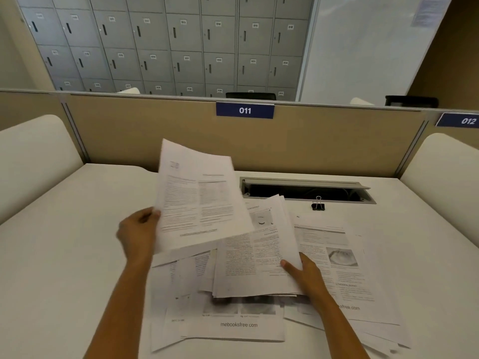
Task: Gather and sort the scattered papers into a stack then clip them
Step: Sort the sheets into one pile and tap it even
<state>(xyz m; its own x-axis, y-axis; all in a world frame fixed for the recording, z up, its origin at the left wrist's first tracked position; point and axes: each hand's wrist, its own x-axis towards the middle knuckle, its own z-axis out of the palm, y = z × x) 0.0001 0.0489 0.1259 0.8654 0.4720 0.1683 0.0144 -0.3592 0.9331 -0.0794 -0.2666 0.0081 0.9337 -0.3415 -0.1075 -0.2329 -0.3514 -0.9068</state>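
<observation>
My left hand (138,233) grips the left edge of a printed sheet (199,195) and holds it lifted above the desk. My right hand (304,274) holds the lower right edge of a small stack of papers (256,252), with the thumb on top. More loose printed sheets (344,268) lie spread beneath and to the right, and others (233,325) lie toward the desk's front. A black binder clip (318,205) stands on the desk behind the papers, near the cable slot.
The white desk (77,242) is bounded by a beige partition (155,130) labelled 011 at the back and white side panels. An open cable tray (305,191) is set into the desk at the back right. Grey lockers stand beyond the partition.
</observation>
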